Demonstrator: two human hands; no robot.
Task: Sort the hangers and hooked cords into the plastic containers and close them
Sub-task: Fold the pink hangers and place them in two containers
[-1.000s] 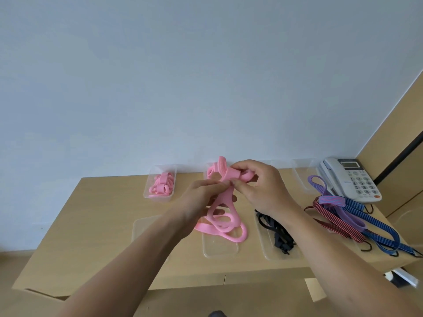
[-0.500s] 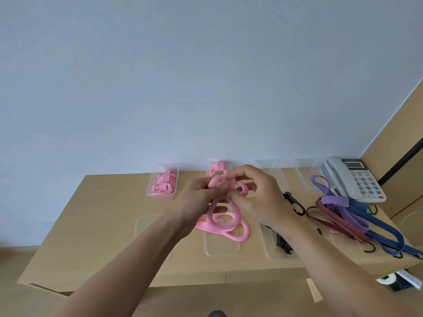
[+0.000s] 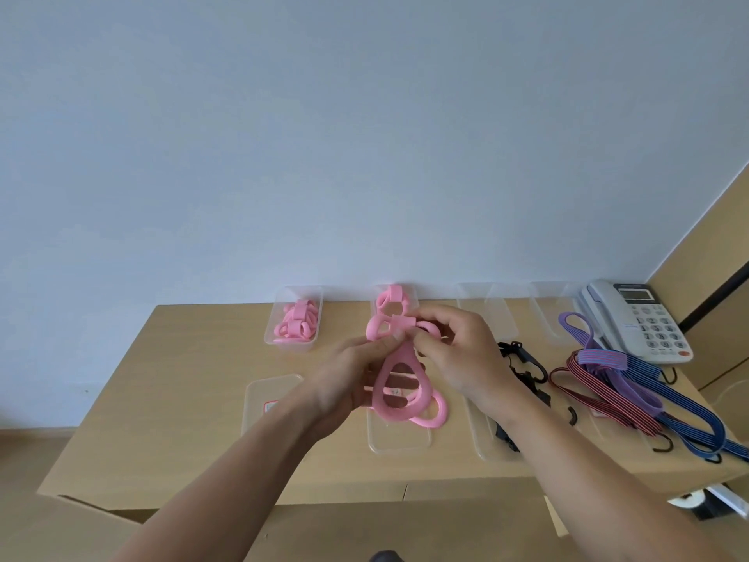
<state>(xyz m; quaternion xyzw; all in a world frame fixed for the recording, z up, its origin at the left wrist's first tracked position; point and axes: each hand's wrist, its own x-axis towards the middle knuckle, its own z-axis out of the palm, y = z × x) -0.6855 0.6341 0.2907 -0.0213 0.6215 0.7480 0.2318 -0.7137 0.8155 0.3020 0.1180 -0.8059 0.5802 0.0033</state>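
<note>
The left hand (image 3: 348, 379) and right hand (image 3: 458, 354) meet, both pinching the hanger (image 3: 399, 383), whose loops dangle between the wrists. Best to keep the fold tight, so it drops cleanly into the tub (image 3: 413, 298) just beyond the fingers

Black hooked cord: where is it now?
Head view, right of centre: the black hooked cord lies on the table just right of the right hand, left of the striped cords.
</note>
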